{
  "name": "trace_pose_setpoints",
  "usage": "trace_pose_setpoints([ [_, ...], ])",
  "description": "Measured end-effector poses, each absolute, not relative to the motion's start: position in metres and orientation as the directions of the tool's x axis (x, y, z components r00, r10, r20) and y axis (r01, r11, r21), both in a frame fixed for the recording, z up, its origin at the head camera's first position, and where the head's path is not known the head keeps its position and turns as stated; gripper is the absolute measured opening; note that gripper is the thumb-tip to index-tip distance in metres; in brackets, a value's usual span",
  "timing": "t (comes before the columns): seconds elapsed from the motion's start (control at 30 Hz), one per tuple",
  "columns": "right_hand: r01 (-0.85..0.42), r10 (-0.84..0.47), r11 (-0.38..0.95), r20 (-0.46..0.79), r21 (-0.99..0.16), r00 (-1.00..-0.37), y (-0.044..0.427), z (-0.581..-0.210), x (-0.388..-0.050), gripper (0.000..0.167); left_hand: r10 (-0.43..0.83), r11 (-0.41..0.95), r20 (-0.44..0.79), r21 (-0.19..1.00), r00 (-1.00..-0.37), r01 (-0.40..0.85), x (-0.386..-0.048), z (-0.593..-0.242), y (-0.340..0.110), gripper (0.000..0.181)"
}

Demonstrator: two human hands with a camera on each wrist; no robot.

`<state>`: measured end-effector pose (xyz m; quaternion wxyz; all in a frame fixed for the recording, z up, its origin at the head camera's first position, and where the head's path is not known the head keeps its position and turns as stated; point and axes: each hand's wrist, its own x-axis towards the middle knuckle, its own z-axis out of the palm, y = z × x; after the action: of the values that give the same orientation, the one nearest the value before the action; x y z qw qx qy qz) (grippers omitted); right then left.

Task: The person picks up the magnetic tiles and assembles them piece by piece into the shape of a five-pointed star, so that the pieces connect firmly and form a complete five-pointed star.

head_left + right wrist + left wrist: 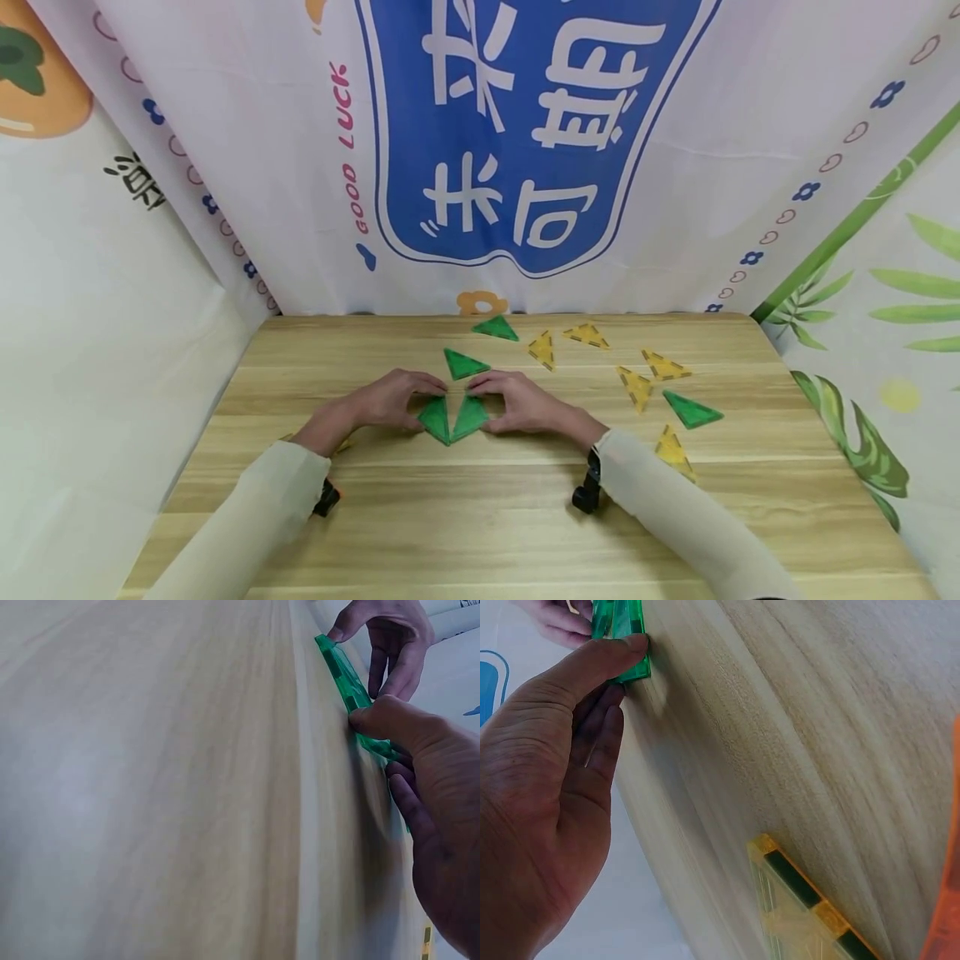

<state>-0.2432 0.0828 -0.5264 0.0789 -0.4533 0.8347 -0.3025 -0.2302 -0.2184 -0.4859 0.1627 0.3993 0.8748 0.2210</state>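
Note:
Near the table's middle, my left hand (393, 402) pinches a green triangular magnetic tile (435, 419) between thumb and fingers. Facing it, my right hand (525, 404) pinches a second green triangular magnetic tile (470, 416) the same way. The two tiles come together at their near corners, with a narrow V-shaped gap opening away from me. In the left wrist view, the thumb of the left hand (547, 772) lies over the green tile's (634, 667) edge. The right wrist view has the right hand's (442, 780) thumb on a green edge (349, 686).
Just beyond the hands lies another green triangle (464, 365), with one more (496, 328) behind it. To the right are several yellow triangles (636, 387) and a green one (692, 410). A yellow triangle (802, 900) sits by my left wrist. Printed cloth (300, 208) hangs behind the table.

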Motion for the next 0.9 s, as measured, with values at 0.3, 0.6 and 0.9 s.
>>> trace_pose_setpoints([
  [0.3, -0.720, -0.842, 0.383, 0.103, -0.579, -0.530, 0.069, -0.522, -0.249, 0.056, 0.775, 0.578, -0.109, 0.520, -0.623, 0.629, -0.229, -0.487, -0.219, 0.059],
  [0.6, -0.748, -0.850, 0.360, 0.134, -0.557, -0.509, 0.061, -0.524, -0.248, 0.050, 0.766, 0.589, -0.102, 0.508, -0.635, 0.629, -0.224, -0.488, -0.218, 0.061],
  [0.9, -0.765, -0.825, 0.385, 0.179, -0.516, -0.536, 0.052, -0.529, -0.244, 0.044, 0.733, 0.626, -0.076, 0.463, -0.676, 0.628, -0.218, -0.492, -0.221, 0.069],
])
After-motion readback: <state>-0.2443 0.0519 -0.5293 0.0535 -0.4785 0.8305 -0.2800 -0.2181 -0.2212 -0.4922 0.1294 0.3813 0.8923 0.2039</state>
